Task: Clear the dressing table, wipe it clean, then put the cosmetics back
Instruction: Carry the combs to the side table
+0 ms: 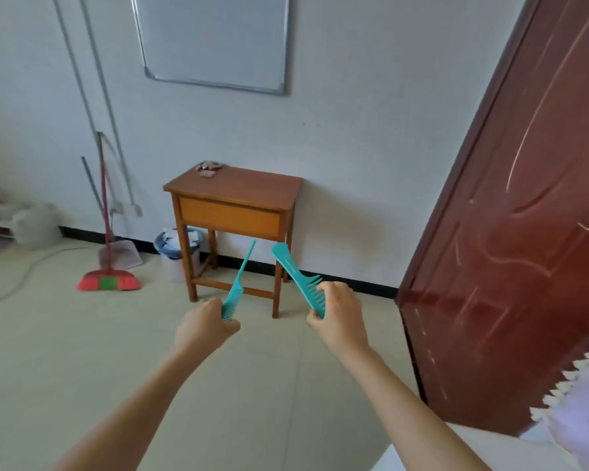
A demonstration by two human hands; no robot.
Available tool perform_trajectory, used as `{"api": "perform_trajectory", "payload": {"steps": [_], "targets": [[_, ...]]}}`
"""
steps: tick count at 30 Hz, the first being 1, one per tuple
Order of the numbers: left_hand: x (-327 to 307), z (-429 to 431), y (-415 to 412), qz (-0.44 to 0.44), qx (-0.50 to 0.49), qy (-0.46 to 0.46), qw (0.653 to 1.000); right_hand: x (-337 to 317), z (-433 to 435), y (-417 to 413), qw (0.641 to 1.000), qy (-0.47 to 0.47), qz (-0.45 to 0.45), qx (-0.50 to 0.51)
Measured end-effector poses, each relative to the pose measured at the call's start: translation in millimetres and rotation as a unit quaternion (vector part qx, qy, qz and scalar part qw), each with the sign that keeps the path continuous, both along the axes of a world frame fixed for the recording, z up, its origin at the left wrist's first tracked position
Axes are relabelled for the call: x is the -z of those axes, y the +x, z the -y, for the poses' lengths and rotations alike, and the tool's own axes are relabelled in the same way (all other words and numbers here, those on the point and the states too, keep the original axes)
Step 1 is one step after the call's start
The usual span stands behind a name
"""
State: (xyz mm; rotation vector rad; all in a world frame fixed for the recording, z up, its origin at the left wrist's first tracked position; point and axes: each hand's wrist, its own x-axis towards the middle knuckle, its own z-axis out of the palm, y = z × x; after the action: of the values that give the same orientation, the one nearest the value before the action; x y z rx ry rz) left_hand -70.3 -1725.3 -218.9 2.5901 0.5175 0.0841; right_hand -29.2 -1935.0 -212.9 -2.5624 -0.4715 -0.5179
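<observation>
A small wooden dressing table (252, 190) stands against the white wall ahead of me. A little heap of small cosmetics (209, 166) lies at its back left corner. My left hand (203, 326) grips a thin teal tail comb (240, 277) by its toothed end, with the pointed tail aimed up toward the table. My right hand (337, 311) holds a wide-tooth teal comb (295, 273) by the teeth, its handle pointing up and left. Both hands are in the air over the floor, a step short of the table.
A dark red door (510, 232) stands open at the right. A lined waste bin (174, 253) sits beside the table's left legs. A red broom (109, 280), a dustpan and mop handles lean against the wall at the left. A whiteboard (215, 39) hangs above.
</observation>
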Motion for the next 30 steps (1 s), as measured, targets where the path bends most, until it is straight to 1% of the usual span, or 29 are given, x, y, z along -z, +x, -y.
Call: {"api": "perform_trajectory", "payload": {"steps": [4,8,13,16,23,30], "targets": [[-13.0,-74.4,-10.4,0.010,-0.060,0.000,0.998,-10.9,-71.1,18.2,0.998,-0.021,0.015,-0.061],[-35.0,-158.2,-19.4,0.042,-0.103,0.000,0.994,-30.2,-155.8,34.2,0.993,-0.038,0.025,-0.110],[-49.4,-255.4,-32.5,0.070,-0.142,0.060,0.986,-48.5,-254.6,41.7,0.987,-0.047,0.039,-0.150],[-49.4,-300.3,-40.3,0.072,-0.148,0.075,0.983,-49.4,-299.3,47.2,0.985,-0.039,0.051,-0.160],[-50.8,-385.8,-41.3,0.046,-0.145,0.084,0.985,-49.7,-375.3,53.4,0.985,-0.020,0.015,-0.172],[-32.5,-410.5,-2.1,0.041,-0.121,0.059,0.990,-44.2,-421.8,88.8,0.981,-0.017,-0.001,-0.195]]}}
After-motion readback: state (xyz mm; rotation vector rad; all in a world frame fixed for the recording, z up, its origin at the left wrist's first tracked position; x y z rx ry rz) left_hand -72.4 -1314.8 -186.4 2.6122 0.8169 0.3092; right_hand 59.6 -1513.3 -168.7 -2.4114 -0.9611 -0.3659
